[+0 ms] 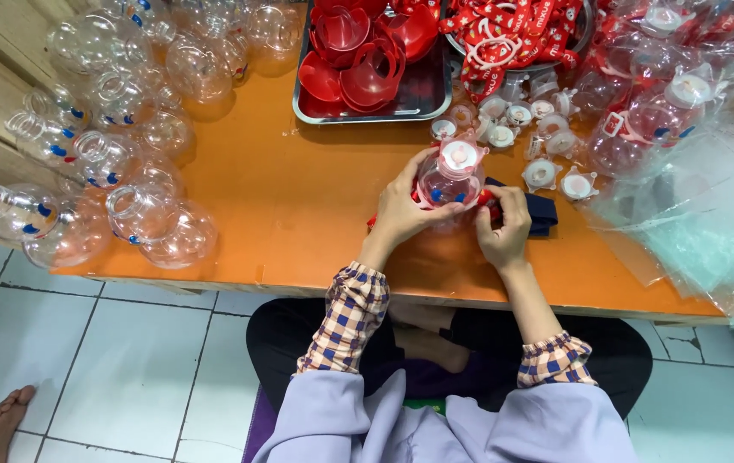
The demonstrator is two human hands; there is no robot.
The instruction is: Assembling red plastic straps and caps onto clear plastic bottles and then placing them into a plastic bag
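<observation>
Both my hands hold one clear round plastic bottle [451,178] with a white and red cap, just above the orange table [298,206]. My left hand [401,210] wraps its left side, fingers curled over the body. On the other side my right hand [504,225] grips the bottle together with a red strap piece [485,197] at its flank. A dark blue cloth [543,214] lies under and behind my right hand.
Several clear capless bottles [118,163] crowd the table's left. A metal tray [422,94] of red plastic parts sits at the back, beside a bowl of red straps [512,34]. White caps [547,171], finished bottles [650,111] and clear bags [710,214] fill the right. Another person's bare foot [2,420] rests on the floor tiles.
</observation>
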